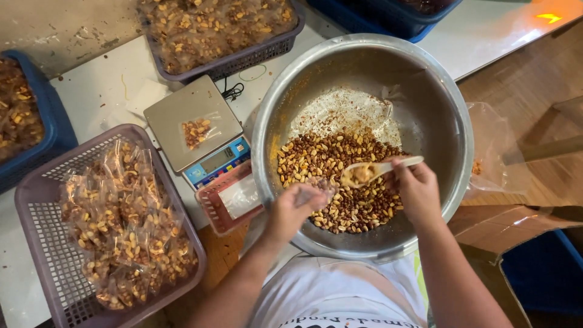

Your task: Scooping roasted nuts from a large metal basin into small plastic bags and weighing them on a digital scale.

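Note:
A large steel bowl [449,115] holds roasted nuts [328,161] and crumbs. My right hand [418,189] grips a pale plastic spoon [388,167] loaded with nuts over the bowl. My left hand [294,209] pinches a small clear bag [313,193] just under the spoon's tip, above the nuts. A small filled bag [197,130] lies on the digital scale [188,118] left of the bowl.
A purple basket [36,243] of filled nut bags stands at the left. Another purple basket [267,51] sits behind the scale, blue crates [57,130] at the far left and back. A small pink tray [209,209] sits by the scale; a clear bag [495,149] hangs right.

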